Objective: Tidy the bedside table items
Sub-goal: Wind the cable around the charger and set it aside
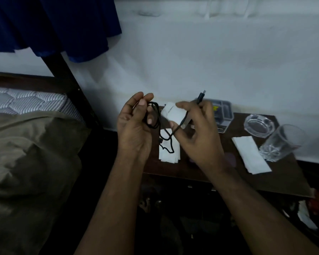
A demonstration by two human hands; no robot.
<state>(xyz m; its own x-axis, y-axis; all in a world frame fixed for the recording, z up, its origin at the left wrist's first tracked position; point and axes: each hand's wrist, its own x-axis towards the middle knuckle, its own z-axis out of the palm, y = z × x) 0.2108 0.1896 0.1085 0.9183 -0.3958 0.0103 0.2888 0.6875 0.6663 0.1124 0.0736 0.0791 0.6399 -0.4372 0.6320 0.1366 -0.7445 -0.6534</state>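
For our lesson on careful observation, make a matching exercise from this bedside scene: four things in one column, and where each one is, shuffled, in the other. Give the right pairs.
Things:
1. black cable
2. drinking glass
3. glass ashtray
4. blue cloth

Places:
A. hanging at the upper left, above the bed
B. at the table's far right edge, beside a folded white paper
C. held between both hands
D. on the table just behind the drinking glass

Pairs: 1-C, 2-B, 3-D, 4-A
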